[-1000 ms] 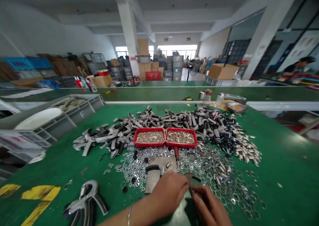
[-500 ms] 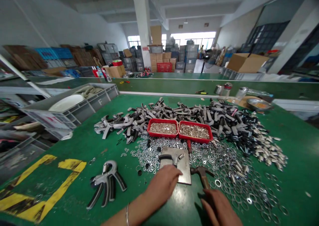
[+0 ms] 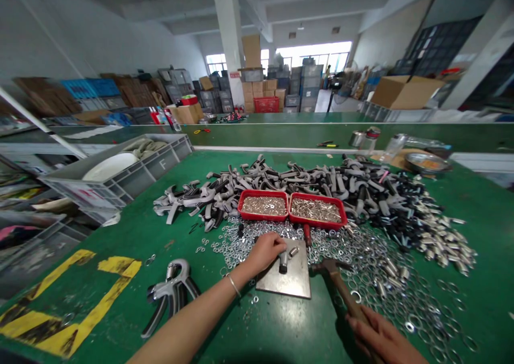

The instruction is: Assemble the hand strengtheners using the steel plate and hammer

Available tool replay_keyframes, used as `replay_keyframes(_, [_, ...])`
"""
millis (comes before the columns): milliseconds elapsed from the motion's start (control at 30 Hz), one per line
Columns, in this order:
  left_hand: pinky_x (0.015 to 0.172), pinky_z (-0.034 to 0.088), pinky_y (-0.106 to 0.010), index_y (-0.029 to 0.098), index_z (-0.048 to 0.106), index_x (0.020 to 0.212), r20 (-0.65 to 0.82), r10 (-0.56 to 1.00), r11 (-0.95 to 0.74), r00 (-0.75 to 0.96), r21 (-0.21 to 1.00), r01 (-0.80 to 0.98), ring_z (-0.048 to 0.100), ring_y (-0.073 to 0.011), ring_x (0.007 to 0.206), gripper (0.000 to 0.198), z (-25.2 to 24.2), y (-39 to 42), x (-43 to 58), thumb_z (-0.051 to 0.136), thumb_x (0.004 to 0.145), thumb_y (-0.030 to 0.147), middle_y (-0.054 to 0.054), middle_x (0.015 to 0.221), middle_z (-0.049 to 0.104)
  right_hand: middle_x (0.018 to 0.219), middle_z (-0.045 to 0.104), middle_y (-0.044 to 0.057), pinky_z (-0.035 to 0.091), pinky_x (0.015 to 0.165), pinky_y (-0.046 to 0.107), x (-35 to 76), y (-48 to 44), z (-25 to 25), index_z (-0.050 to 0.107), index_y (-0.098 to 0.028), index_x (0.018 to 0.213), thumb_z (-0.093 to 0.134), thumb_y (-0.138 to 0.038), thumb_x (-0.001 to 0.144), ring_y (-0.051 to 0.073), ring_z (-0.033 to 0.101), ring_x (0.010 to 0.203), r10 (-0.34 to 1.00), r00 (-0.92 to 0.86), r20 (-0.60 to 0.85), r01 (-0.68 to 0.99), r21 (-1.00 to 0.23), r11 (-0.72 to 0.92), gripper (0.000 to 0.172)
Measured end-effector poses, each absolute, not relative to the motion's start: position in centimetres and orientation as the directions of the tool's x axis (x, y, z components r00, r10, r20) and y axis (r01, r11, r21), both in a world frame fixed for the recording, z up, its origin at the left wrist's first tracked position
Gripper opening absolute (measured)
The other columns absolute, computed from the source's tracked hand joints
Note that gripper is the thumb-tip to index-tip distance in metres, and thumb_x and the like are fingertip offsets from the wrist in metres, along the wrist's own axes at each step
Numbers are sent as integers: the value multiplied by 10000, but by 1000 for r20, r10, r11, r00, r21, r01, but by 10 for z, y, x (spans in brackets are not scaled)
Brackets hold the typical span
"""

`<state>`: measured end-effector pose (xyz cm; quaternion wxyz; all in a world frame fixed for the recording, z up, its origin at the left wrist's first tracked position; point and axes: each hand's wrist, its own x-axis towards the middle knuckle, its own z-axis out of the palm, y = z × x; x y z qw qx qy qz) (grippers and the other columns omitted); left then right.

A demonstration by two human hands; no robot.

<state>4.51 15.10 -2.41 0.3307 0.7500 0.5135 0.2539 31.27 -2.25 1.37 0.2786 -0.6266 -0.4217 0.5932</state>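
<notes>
My left hand (image 3: pixel 263 252) rests at the upper left of a square steel plate (image 3: pixel 295 283) and closes on a small hand-grip part (image 3: pixel 283 261) with a black piece and a metal end. My right hand (image 3: pixel 379 340) holds the wooden handle of a hammer (image 3: pixel 341 283), whose metal head (image 3: pixel 327 267) hangs just right of the plate. Steel washers (image 3: pixel 353 262) are scattered around the plate. A finished spring hand gripper (image 3: pixel 171 294) lies to the left. Part of the held piece is hidden by my left hand.
Two red trays (image 3: pixel 264 203) of small metal parts stand beyond the plate, before a heap of grey and black grip handles (image 3: pixel 281 184). A grey crate (image 3: pixel 156 166) sits at the bench's left edge. Yellow tape (image 3: pixel 68 300) marks the green bench top.
My left hand has moved forward onto the plate and over the part. The hammer has swung up and right with my right hand. The view has tilted slightly.
</notes>
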Motion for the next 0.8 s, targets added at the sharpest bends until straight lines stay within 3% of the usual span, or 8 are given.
replay_keyframes(167, [945,389,-370,166,670,856,118,852,-472,510,595,651,588,-220,968,143,-10,145,45,552,909,226,-72,946,658,712,623,-7,470,438,276,315,-6,5,552,-232,1184,550,-624,825,173,576,528,893,-57,-446,273,-867,-416,532])
replay_keyframes(233, [1005,348,-435,164,650,1019,130,794,-578,593,461,673,549,-267,1079,208,-3,140,43,609,893,325,-107,1073,640,745,649,18,491,512,302,312,5,13,579,-231,1093,547,-599,826,193,602,580,936,-68,-346,430,-856,-285,456])
replay_keyframes(267, [1020,337,-469,157,609,1145,127,790,-589,599,425,687,524,-300,1127,404,-1,137,41,677,838,411,-132,1158,615,753,659,31,499,569,319,309,10,20,593,-232,1038,532,-585,840,208,618,622,954,-87,-287,511,-835,-204,410])
replay_keyframes(367, [1056,303,-546,152,334,1450,99,830,-528,550,459,715,455,-374,1223,1051,-5,128,34,830,612,548,-191,1354,501,746,661,43,475,644,330,295,25,45,583,-250,989,410,-559,923,229,626,675,978,-136,-158,642,-766,-35,360])
replay_keyframes(533, [1071,309,-539,182,217,1509,41,829,-478,558,570,668,472,-353,1216,1084,-15,123,29,830,648,420,-153,1280,548,773,683,71,438,622,323,275,46,45,583,-237,924,398,-539,931,228,619,654,974,-176,-141,732,-681,34,354])
replay_keyframes(633, [1079,302,-545,174,191,1523,18,833,-452,553,599,661,474,-348,1208,1115,-14,125,29,834,639,394,-138,1239,568,639,610,19,406,524,279,276,48,29,581,-223,803,436,-597,904,175,549,551,942,-188,-277,614,-782,-108,414])
replay_keyframes(733, [1094,272,-571,185,228,1513,25,843,-428,537,636,642,479,-342,1195,1085,-14,122,27,834,634,376,-121,1217,580,538,467,-65,253,351,219,287,37,16,575,-227,865,362,-695,893,86,293,354,870,-96,-483,290,-850,-440,515])
replay_keyframes(800, [1099,282,-553,183,298,1482,65,875,-384,480,696,606,482,-326,1193,991,-14,114,27,816,657,364,-122,1227,572,532,456,-72,199,307,209,300,30,8,580,-229,901,323,-719,884,68,205,317,838,-5,-545,162,-828,-537,553])
